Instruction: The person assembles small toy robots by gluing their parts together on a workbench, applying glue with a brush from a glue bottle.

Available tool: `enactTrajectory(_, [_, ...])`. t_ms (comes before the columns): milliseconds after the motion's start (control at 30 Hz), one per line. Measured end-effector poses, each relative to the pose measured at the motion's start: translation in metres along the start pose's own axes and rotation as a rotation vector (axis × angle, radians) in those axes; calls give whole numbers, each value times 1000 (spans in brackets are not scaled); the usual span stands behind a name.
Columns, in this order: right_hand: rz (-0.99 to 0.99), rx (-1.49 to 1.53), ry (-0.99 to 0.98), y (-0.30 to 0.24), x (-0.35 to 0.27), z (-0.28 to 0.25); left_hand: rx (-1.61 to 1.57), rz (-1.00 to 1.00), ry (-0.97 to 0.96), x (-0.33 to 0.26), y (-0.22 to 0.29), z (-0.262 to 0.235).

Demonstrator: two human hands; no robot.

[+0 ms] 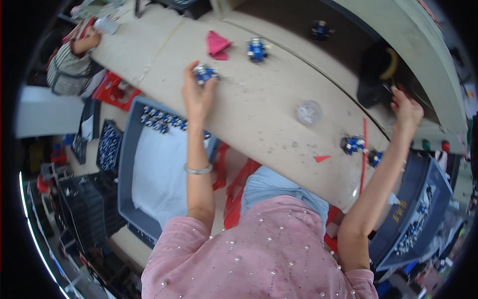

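A: Holding what, exactly, was the left hand (196, 97)?

B: It pinched a small blue part (204, 74) at its fingertips, low over the workbench (259, 114), ahead and left of the person.

A: And the right hand (407, 110)?

B: Fingers spread against a black object (376, 74) at the bench's far right; grip not determinable. The left hand was nearer a second blue part (257, 50), beyond it to the right.

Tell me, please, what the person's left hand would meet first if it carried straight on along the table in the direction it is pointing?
The left hand already holds a small blue part at its fingertips. Straight beyond lies the pink cloth, probably the first thing met, though it sits slightly right of that line; depth is uncertain.
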State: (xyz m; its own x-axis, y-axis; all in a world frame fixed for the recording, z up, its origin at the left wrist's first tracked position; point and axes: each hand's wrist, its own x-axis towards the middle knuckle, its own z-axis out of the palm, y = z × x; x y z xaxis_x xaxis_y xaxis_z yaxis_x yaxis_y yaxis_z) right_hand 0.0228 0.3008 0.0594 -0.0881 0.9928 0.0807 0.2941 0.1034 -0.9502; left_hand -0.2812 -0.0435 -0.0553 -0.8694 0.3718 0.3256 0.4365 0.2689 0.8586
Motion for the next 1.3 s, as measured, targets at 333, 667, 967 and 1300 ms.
enactTrajectory(333, [183, 248, 102, -6, -47, 15, -147, 108, 296, -13, 53, 9])
enactTrajectory(667, [-119, -43, 159, 16, -41, 19, -1016, -521, -582, -94, 173, 49])
enactTrajectory(967, [-283, -468, 95, 8, -37, -4, -915, -554, -877, -131, 184, 89])
enactTrajectory(1300, [-20, 195, -484, -22, -134, -38, -151, 92, -440, -139, 191, 101])
